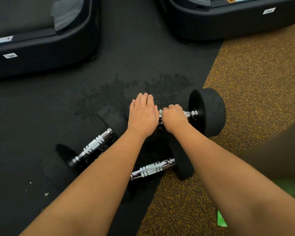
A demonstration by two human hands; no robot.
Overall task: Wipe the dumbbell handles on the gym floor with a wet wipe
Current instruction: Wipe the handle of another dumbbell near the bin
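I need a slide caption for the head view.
Right hand grips wet wipe around far dumbbell handle; left hand flat beside it.

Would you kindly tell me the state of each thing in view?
Far dumbbell: lying down, handle gripped.
Right hand: curled round the far dumbbell's handle.
Wet wipe: bunched, mostly hidden under the right hand.
Left hand: flat, fingers straight, resting beside the right hand.
Left dumbbell: lying, handle bare.
Near dumbbell: lying, handle bare.

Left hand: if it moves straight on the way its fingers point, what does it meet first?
Probably only the black floor mat: ahead of the left hand nothing stands as far as the picture shows, though its height above the floor is unclear.
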